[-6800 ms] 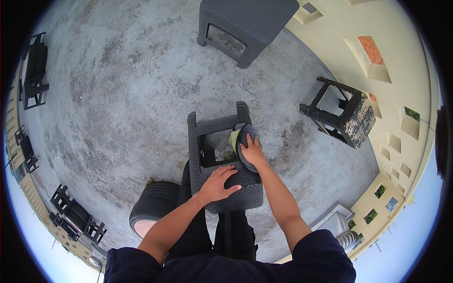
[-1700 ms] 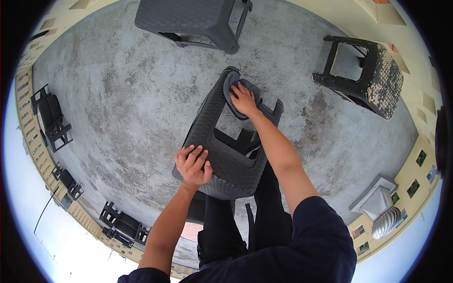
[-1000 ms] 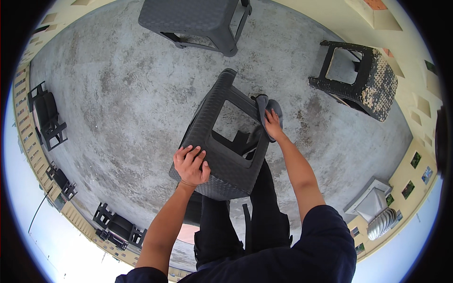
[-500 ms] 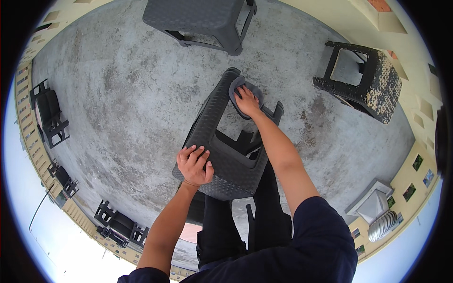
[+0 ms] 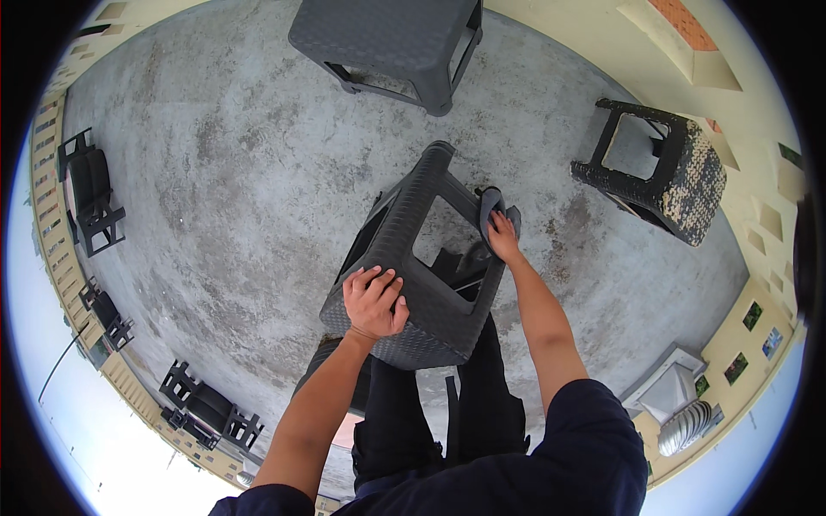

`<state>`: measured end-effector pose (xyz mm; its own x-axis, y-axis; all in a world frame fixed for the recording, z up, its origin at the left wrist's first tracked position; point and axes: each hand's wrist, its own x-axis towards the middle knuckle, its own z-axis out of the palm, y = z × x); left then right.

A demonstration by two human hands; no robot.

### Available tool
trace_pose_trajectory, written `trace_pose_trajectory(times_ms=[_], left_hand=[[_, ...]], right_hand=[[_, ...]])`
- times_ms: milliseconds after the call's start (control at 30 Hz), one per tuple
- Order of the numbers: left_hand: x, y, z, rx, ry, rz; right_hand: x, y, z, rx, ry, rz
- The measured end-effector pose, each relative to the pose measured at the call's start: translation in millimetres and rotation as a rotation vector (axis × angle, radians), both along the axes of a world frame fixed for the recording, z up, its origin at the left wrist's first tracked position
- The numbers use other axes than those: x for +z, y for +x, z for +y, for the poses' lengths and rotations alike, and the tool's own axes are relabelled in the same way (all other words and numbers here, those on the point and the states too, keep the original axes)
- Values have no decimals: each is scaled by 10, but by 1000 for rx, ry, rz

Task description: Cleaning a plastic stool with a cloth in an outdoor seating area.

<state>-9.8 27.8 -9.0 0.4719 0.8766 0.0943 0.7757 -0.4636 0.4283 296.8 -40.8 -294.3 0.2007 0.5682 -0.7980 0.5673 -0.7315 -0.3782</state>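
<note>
A dark grey plastic stool point(image 5: 434, 314) with a woven texture lies tipped in front of my legs, its seat toward me and its legs pointing away. My left hand point(image 5: 375, 301) grips the stool's left side near the seat, fingers bent over the ridged edge and slightly apart. Out at the right leg, my right hand point(image 5: 502, 234) presses a grey cloth point(image 5: 492, 203) around the leg's end, with the fingers closed on the cloth. Part of that leg is hidden behind the cloth and hand.
Another grey stool point(image 5: 387, 39) stands upright at the far side. To the right lies a worn black stool point(image 5: 654, 168) with peeling patches. Black furniture point(image 5: 89, 189) lines the left side of the stained concrete floor point(image 5: 232, 172). A metal roof ventilator point(image 5: 684, 426) stands lower right, by the pale wall.
My right hand has moved with the cloth from the crossbar near the left leg over to the right leg's end. The left hand keeps its place on the stool, while the view has shifted slightly.
</note>
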Motion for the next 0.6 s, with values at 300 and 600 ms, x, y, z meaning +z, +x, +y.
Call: trace_pose_trajectory(times_ms=[300,600], left_hand=[[11,-27,10,22,13,-4],[-15,13,7,0,16,-32]], right_hand=[[624,-1151,1767,128,185,88],[1369,-1426,1396,306,477,382]])
